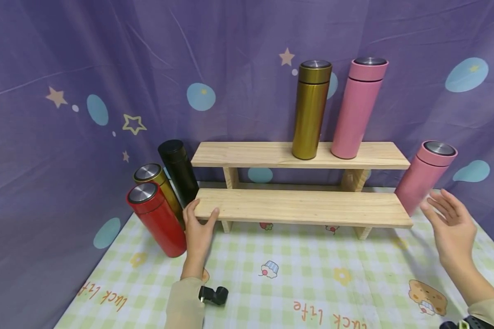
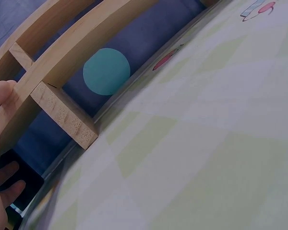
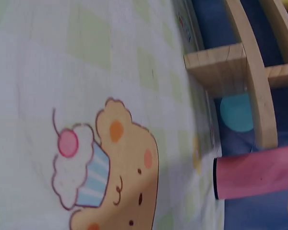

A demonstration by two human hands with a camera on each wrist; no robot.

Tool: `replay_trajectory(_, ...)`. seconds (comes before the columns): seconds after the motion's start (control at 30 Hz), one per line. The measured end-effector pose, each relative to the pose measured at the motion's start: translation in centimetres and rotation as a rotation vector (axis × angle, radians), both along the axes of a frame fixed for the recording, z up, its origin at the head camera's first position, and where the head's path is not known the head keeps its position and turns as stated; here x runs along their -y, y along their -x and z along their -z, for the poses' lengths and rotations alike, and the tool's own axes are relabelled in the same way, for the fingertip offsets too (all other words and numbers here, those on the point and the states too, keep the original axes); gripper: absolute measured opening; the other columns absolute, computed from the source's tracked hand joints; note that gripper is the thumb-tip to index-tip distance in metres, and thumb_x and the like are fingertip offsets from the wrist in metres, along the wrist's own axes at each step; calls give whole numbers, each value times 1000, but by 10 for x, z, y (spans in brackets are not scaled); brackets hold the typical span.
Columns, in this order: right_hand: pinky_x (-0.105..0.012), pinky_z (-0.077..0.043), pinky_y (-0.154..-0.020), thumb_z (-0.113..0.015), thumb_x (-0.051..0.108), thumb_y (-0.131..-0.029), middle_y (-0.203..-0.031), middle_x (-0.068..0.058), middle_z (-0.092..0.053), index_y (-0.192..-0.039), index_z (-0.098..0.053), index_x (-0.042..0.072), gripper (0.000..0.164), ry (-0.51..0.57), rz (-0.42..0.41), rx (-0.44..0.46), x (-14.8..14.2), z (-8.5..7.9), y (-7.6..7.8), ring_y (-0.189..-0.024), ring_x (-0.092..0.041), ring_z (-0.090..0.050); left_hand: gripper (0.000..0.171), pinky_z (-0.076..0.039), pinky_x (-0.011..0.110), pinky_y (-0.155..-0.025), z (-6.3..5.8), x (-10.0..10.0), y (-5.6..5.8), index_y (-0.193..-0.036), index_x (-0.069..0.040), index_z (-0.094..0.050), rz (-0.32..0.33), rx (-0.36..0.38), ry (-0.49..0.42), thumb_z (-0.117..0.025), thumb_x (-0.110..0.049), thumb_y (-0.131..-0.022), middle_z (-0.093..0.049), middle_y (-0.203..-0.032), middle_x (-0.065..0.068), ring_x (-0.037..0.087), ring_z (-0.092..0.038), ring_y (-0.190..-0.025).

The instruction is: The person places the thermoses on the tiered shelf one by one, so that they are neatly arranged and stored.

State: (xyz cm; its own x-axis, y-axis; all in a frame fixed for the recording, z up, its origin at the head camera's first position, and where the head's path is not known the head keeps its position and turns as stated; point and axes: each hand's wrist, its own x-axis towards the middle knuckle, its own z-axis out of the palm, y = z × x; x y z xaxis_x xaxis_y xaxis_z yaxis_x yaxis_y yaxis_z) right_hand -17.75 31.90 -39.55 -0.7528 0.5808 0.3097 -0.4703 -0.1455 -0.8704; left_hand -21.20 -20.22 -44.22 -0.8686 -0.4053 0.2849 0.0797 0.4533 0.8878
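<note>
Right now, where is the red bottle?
In the head view, the red bottle stands at left, in front of a gold bottle, beside the left hand.

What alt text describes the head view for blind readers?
A person's left hand grips the lower board of a wooden shelf; their right hand is beside a pink bottle. A gold bottle and second pink bottle stand on the upper board, with black, gold and red bottles at left.

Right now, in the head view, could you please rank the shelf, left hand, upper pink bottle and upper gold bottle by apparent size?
1. Shelf
2. Upper pink bottle and upper gold bottle: too alike to rank
3. Left hand
</note>
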Motion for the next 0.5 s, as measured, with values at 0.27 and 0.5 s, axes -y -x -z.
replay_trajectory(0.27,-9,-45,-85,-70,-12,-84,-110,5,-71,-130,-62,10,51,-2,72,128,-16,2,9,-100,-5,-64,71,-26,52,-113,0,0,-1,-146,-15,-38,13,1,-6,-72,-44,-90,-29,-153,3,28,-33,-141)
replay_trajectory(0.5,-7,-43,-85,-73,-7,-84,-111,7,-68,-133,-59,13,54,-1,100,218,-25,2,20,-103,-4,-62,71,-27,52,-113,-2,-1,-2,-146,-16,-39,10,4,-9,-71,-44,-90,-29,-153,3,27,-32,-141)
